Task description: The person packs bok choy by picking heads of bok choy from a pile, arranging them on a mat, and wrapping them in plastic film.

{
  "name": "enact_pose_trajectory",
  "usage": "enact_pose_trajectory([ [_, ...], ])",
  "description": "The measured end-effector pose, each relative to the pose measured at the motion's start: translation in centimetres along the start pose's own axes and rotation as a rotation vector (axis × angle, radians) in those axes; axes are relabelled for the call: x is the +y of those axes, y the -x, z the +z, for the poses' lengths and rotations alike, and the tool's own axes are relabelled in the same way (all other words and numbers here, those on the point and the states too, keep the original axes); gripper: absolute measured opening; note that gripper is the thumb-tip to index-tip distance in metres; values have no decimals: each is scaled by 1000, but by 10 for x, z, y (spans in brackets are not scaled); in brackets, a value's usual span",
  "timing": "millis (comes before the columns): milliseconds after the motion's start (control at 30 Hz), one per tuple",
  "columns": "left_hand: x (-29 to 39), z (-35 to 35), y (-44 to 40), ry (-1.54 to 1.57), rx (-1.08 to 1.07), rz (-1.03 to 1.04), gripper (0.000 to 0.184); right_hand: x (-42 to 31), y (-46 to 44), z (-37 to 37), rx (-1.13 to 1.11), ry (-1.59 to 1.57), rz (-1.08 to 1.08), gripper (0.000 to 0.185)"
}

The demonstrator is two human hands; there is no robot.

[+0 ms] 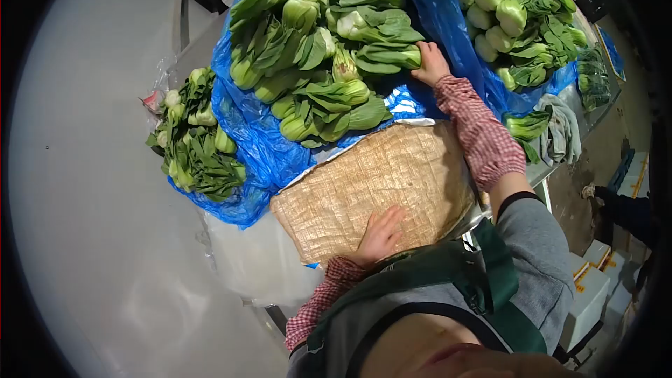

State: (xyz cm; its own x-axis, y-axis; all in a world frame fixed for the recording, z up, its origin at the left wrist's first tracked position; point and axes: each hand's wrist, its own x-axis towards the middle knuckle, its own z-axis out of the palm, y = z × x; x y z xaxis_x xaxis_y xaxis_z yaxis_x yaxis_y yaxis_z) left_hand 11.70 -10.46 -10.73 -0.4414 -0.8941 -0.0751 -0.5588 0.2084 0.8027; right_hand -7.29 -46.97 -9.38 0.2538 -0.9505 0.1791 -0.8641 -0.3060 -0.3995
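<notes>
My right hand [430, 64] reaches to the near right side of a heap of bok choy [301, 14], its fingers closed around the end of one bok choy [387, 57]. The heap lies on blue plastic sheeting [255, 126]. My left hand [382, 235] rests with fingers stretched out on a tan woven mat [378, 178] in front of me and holds nothing. The mat lies between my body and the heap. Red-checked sleeves cover both my forearms.
A smaller pile of bok choy [199, 140] lies at the left, and another big pile [511, 17] at the right. A grey cloth [560, 129] hangs near the table's right edge. White foam boxes [588, 294] stand lower right; a person's leg [623, 213] shows there.
</notes>
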Motion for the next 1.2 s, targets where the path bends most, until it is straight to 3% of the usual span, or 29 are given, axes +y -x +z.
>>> enact_pose_trajectory([
  [33, 0, -7, 0, 133, 70, -14, 49, -4, 2, -17, -10, 8, 5, 71],
  [67, -2, -11, -1, 146, 67, -12, 49, -7, 2, -37, -155, -126, 89, 69],
  [167, -5, -18, 2, 493, 212, -286, 40, -9, 16, -63, -435, -395, 278, 67],
  [267, -3, -25, -3, 558, 305, -286, 35, -16, 26, -48, -127, -41, 0, 80],
  [400, 11, -31, 4, 562, 380, -262, 34, -29, 27, 10, -179, 81, 85, 92],
  [500, 12, -27, 20, 500, 395, -281, 34, -57, 35, 32, 199, -137, 106, 98],
  [667, 7, -15, 55, 411, 378, -352, 33, -66, 41, -14, 159, -61, 20, 93],
  [800, 10, -21, 64, 442, 402, -383, 32, -63, 72, -93, -100, 55, -44, 79],
  [900, 7, -24, 55, 514, 414, -361, 32, -44, 101, -128, -423, -983, 429, 66],
  [933, 6, -25, 50, 560, 430, -347, 31, -42, 111, -130, -408, -976, 437, 66],
  [1033, 14, -34, 31, 672, 395, -327, 30, -42, 153, -122, -967, -2135, 477, 61],
  [1200, 35, -52, 6, 885, 201, -225, 37, -110, 214, -102, -797, -2323, 670, 66],
])
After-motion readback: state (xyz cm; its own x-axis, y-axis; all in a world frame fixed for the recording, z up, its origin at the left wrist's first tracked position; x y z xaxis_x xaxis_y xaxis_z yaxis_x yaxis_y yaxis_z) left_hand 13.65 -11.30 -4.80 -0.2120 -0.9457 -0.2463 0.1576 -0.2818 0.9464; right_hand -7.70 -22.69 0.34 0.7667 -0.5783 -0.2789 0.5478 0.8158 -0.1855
